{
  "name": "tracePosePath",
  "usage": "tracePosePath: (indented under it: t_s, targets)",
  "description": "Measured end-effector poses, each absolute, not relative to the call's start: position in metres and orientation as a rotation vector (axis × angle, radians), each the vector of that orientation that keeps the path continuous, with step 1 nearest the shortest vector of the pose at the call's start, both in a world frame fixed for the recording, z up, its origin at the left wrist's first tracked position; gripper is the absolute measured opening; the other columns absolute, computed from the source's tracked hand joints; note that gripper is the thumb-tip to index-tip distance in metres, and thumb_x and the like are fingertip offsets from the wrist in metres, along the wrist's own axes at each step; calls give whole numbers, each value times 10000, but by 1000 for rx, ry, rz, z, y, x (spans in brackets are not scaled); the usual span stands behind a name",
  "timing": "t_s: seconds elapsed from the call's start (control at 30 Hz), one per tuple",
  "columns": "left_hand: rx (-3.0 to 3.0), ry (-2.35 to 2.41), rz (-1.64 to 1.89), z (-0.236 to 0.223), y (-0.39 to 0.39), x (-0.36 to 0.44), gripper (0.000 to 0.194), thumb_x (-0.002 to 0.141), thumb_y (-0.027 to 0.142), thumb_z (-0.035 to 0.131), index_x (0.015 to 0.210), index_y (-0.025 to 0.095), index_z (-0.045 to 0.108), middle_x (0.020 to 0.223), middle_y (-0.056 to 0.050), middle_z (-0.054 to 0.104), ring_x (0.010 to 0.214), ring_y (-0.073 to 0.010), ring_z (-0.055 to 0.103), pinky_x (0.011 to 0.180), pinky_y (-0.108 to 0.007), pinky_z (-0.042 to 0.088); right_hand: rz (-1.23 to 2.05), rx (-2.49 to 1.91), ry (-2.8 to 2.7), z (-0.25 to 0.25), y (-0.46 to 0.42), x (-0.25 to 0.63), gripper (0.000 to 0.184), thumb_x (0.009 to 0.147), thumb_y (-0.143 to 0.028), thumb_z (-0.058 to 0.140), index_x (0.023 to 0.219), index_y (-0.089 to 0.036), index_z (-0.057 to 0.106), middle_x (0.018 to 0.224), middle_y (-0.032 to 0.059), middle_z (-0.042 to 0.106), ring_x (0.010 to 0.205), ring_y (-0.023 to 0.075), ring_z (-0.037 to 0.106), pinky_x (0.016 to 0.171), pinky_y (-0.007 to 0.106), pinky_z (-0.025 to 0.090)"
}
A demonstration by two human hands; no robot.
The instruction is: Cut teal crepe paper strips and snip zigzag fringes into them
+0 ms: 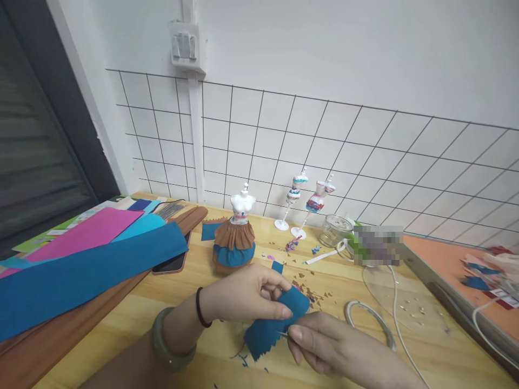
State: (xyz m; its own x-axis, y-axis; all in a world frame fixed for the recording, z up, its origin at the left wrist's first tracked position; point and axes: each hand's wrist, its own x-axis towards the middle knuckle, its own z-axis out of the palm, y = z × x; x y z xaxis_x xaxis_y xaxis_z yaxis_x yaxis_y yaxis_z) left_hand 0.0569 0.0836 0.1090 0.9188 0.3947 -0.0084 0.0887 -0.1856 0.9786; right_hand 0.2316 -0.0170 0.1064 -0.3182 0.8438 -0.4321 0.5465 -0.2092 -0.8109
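My left hand pinches a small piece of teal fabric with a zigzag-cut lower edge, held just above the wooden table. My right hand is closed on a thin metal needle or pin whose tip touches the fabric's lower right edge. A jade bangle and a black hair band sit on my left wrist. Just beyond my hands stands a small white mannequin wearing a brown and teal skirt.
Long sheets of teal, pink and brown fabric lie at the left over a phone. Two more small mannequins, a glass jar, a tape ring, white cables and fabric scraps lie to the right. An orange mat is at far right.
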Motion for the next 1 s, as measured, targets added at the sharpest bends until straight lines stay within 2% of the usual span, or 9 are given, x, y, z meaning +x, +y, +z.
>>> tracePosePath:
  t_s: [0.27, 0.53, 1.0]
  targets:
    - [1758, 348, 283, 107, 83, 57, 174, 703, 271, 624, 820, 143, 605, 578, 73, 359, 521, -54, 318, 469, -181, 257, 1558, -1592, -1756, 106, -16, 231, 464, 862, -540, 343, 709, -148, 540, 508, -68, 364, 454, 57, 310, 443, 169, 257]
    - [1749, 364, 311, 109, 84, 58, 154, 697, 259, 630, 797, 144, 605, 562, 80, 329, 505, -51, 279, 456, -183, 234, 1549, -1604, -1738, 105, -18, 232, 441, 864, -526, 355, 715, -156, 542, 527, -62, 377, 471, 63, 323, 455, 178, 265]
    - [1762, 384, 298, 109, 84, 57, 192, 702, 284, 622, 834, 148, 602, 570, 75, 344, 512, -55, 301, 463, -182, 251, 1545, -1617, -1752, 106, -19, 232, 446, 866, -525, 351, 721, -151, 545, 533, -60, 382, 482, 66, 331, 474, 183, 279]
